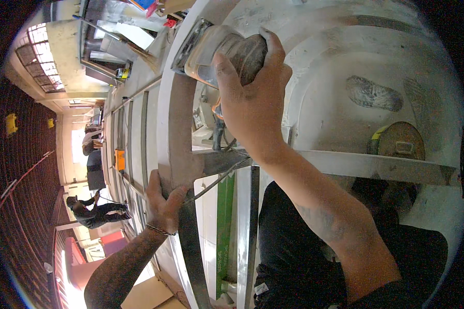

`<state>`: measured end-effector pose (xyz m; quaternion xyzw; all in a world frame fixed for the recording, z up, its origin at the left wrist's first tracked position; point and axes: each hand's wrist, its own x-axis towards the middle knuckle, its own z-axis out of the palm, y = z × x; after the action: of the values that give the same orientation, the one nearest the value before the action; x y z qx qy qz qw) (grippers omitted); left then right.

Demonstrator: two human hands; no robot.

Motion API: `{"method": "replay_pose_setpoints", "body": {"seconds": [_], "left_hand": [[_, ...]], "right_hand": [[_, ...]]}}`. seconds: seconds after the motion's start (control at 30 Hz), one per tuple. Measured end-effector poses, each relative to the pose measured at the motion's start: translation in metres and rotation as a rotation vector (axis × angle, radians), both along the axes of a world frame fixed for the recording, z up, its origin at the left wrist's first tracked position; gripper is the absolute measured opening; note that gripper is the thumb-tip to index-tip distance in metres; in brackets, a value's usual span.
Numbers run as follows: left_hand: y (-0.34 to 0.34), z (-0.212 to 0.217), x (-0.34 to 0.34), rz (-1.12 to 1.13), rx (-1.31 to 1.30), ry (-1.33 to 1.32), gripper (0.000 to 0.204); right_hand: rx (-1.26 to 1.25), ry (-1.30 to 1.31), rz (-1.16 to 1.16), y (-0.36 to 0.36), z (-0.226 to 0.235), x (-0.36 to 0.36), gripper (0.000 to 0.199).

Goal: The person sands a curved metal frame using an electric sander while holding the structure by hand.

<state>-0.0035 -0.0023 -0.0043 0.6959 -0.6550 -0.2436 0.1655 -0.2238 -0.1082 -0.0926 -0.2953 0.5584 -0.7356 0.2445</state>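
My right hand [255, 98] is wrapped around the dark top of a dusty power sander [211, 51]. The sander's square base is against the upper part of a pale frame [173, 113]; orange trim shows along its body. Lower on the same frame, my left hand [165, 203] grips the bar, its thumb on the near face and its fingers curled over the outer edge. A dark cable [222, 176] runs from beside the right forearm toward the left hand. Grey crossbars branch off the frame between my arms.
A green bar [225, 226] shows beneath the frame. At the right, a round brown object with a yellow band [398, 141] lies near a crossbar, and a dusty shoe print [375, 93] marks the floor. Further left are a person in dark clothes [95, 210] and an orange box [119, 159].
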Motion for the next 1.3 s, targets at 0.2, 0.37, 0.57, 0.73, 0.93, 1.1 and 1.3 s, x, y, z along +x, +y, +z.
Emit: {"method": "replay_pose_setpoints", "body": {"seconds": [0.2, 0.37, 0.57, 0.73, 0.93, 1.1, 1.3], "left_hand": [[-0.001, 0.0, 0.004, -0.018, 0.015, -0.012, 0.051], [-0.001, 0.0, 0.008, -0.07, -0.016, -0.07, 0.053], [0.003, 0.002, 0.003, 0.003, 0.031, 0.087, 0.053], [0.002, 0.001, 0.005, 0.039, 0.036, 0.052, 0.051], [0.002, -0.001, 0.005, 0.028, 0.0, 0.027, 0.048], [0.003, 0.001, 0.001, 0.018, 0.019, 0.019, 0.046], [0.002, 0.003, -0.001, 0.013, 0.019, -0.013, 0.05]], "right_hand": [[0.007, 0.037, 0.084, 0.013, 0.001, 0.0, 0.079], [0.004, -0.063, 0.146, 0.024, 0.003, 0.003, 0.079], [0.017, 0.083, 0.198, 0.037, 0.001, 0.004, 0.078], [0.03, 0.002, 0.29, 0.042, 0.004, 0.003, 0.077], [0.006, -0.014, 0.128, 0.027, 0.01, 0.003, 0.08], [0.027, 0.007, 0.132, 0.015, 0.007, -0.001, 0.078], [0.017, 0.021, 0.025, -0.005, 0.004, -0.005, 0.078]]}}
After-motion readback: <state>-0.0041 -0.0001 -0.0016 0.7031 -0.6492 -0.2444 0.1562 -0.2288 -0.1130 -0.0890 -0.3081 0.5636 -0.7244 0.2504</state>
